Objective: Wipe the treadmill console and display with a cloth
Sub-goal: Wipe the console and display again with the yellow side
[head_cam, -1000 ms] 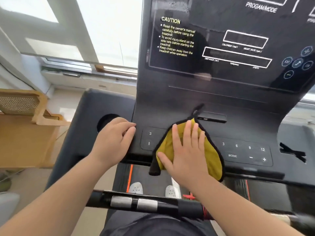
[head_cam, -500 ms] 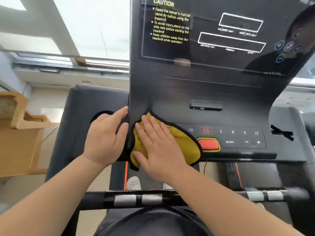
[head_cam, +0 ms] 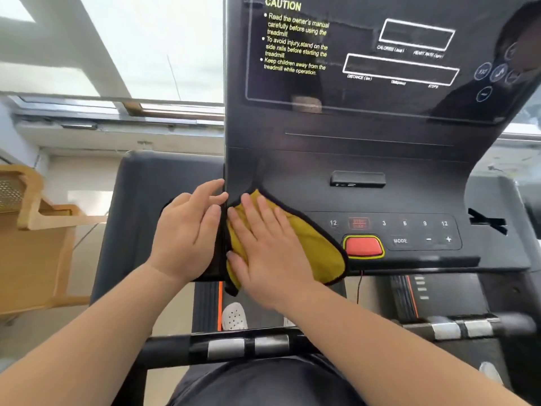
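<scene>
The black treadmill console (head_cam: pixel 409 197) fills the middle of the view, with its glossy display (head_cam: pixel 380 68) tilted up above it. A yellow cloth (head_cam: pixel 320 247) with a dark hem lies on the left end of the button panel. My right hand (head_cam: pixel 263 247) presses flat on the cloth, fingers spread and pointing up-left. My left hand (head_cam: pixel 187 230) rests against the console's left edge, fingers extended, touching the side wall and holding nothing. A red stop button (head_cam: pixel 364 246) shows just right of the cloth.
A black handlebar with silver grip sensors (head_cam: pixel 248 347) crosses below my forearms. A wooden chair (head_cam: pixel 35 230) stands to the left by the window. A thin red cord (head_cam: pixel 359 285) hangs under the console. White shoes (head_cam: pixel 234 316) show on the belt.
My right hand has slid the cloth left, from the middle of the button panel to the console's left edge, uncovering the red button. My left hand shifted onto that edge.
</scene>
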The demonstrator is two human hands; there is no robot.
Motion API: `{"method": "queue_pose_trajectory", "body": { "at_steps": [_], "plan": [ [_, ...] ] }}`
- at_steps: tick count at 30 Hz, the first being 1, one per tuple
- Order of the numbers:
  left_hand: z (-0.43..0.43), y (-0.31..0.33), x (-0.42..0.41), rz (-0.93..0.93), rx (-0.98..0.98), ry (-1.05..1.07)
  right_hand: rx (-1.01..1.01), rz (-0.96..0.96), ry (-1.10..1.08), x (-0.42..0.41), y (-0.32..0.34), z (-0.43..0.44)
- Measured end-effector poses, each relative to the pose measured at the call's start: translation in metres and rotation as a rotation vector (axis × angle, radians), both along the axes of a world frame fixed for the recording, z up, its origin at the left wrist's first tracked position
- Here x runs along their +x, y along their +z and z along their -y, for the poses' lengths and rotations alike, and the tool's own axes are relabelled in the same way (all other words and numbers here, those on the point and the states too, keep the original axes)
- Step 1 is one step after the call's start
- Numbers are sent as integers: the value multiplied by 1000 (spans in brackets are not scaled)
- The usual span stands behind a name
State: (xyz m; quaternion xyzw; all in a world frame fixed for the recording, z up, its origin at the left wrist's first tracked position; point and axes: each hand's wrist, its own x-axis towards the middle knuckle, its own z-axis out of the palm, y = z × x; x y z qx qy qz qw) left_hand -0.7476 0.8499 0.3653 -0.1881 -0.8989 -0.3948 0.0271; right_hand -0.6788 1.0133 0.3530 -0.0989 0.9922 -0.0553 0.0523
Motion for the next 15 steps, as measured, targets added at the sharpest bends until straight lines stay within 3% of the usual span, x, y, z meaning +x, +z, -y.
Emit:
{"method": "queue_pose_trajectory", "body": {
  "at_steps": [4,10,12,15],
  "plan": [
    [-4,-2,-1,-33,2,28,-7,-22,-7,22,-5,-27],
    [-11,-6,0,-99,11,56,157,36,-545,26,-2,-88],
    [-10,-6,0,-92,15,58,142,19,-536,16,-1,-73],
    [-9,-3,1,-69,8,56,83,22,-318,6,0,-31]
  ]
}}
